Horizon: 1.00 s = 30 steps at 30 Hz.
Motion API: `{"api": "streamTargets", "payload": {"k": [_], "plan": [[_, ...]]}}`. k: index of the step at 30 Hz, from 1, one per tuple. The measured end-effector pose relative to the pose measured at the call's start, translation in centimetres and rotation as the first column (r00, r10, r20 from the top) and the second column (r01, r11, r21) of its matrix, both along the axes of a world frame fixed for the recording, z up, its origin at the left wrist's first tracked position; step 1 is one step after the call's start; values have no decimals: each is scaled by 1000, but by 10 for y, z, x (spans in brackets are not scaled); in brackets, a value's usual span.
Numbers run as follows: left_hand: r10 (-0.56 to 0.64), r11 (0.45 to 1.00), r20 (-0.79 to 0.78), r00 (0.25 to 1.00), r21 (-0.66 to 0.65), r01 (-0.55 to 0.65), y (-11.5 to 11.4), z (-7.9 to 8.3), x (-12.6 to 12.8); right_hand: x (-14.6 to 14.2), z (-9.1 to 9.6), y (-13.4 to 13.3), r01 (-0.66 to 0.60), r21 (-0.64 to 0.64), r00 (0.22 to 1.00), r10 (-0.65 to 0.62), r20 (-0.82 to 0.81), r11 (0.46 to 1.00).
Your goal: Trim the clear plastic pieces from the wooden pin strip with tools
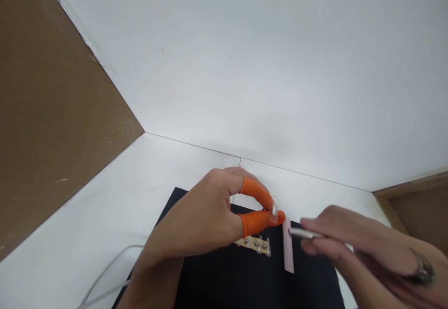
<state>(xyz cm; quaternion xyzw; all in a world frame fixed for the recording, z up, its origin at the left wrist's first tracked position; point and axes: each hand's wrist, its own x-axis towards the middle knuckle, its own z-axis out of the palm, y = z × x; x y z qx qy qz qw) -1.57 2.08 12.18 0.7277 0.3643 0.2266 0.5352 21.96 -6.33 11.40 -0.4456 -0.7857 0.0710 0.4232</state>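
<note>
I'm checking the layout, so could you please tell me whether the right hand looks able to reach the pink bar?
Probably yes: the right hand is near the pink bar, with only the slim tool it holds seen between them.

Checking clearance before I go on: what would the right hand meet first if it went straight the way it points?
Most likely the pink strip: the thin pale tool in the right hand points at it. Depth is unclear; they may be touching.
</note>
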Motion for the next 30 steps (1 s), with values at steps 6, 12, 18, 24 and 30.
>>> {"api": "streamTargets", "payload": {"k": [6, 12, 18, 24, 30], "plan": [[5, 1000, 8, 1000, 11, -5, -1, 1, 0, -18, -16, 3, 428, 39, 875, -403, -270, 903], [21, 1000, 11, 1000, 18, -21, 0, 0, 1, -14, 4, 4, -94, -52, 994, 91, -60, 994], [3, 1000, 14, 1000, 20, -4, -1, 2, 1, -22, -19, 5, 478, 32, 836, -444, -322, 878], [10, 1000, 17, 1000, 10, -11, -2, 0, 0, -7, 2, 4, 27, -3, 999, -27, -37, 1000], [5, 1000, 0, 1000, 28, -5, -1, 0, 0, -7, -9, -4, 307, 46, 945, -299, -132, 951]]}}
